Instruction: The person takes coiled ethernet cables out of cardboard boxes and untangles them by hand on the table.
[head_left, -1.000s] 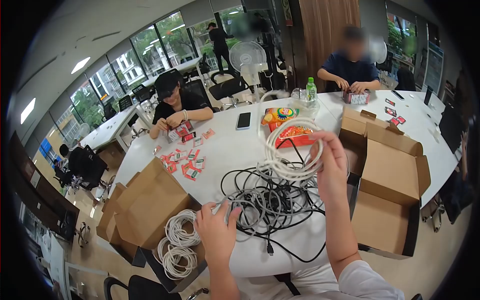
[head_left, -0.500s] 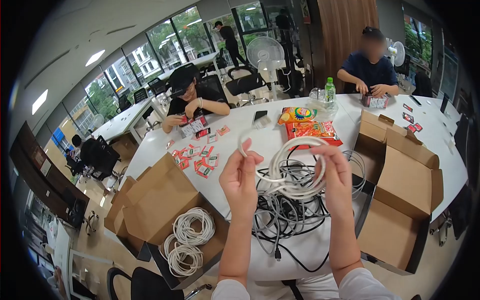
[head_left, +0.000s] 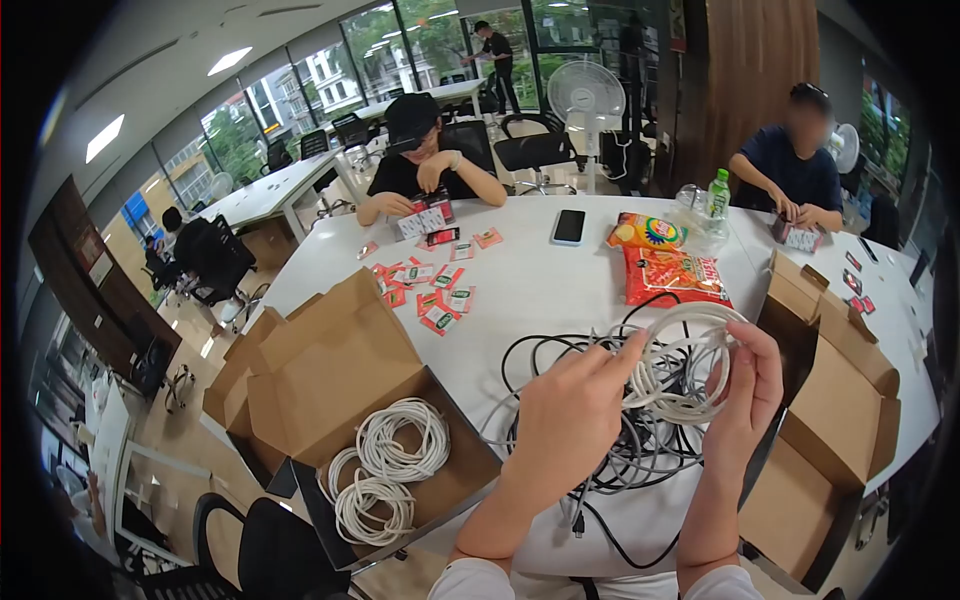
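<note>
No lettering can be made out: the print on the orange snack bags (head_left: 672,272), the green bottle's label (head_left: 717,193) and the small red-and-white packets (head_left: 425,295) on the desk (head_left: 530,285) is too blurred to read

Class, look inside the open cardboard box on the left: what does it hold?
The left cardboard box holds coiled white cables, at least two bundles lying side by side. The box bottom under them is covered, so anything beneath cannot be seen.
</note>
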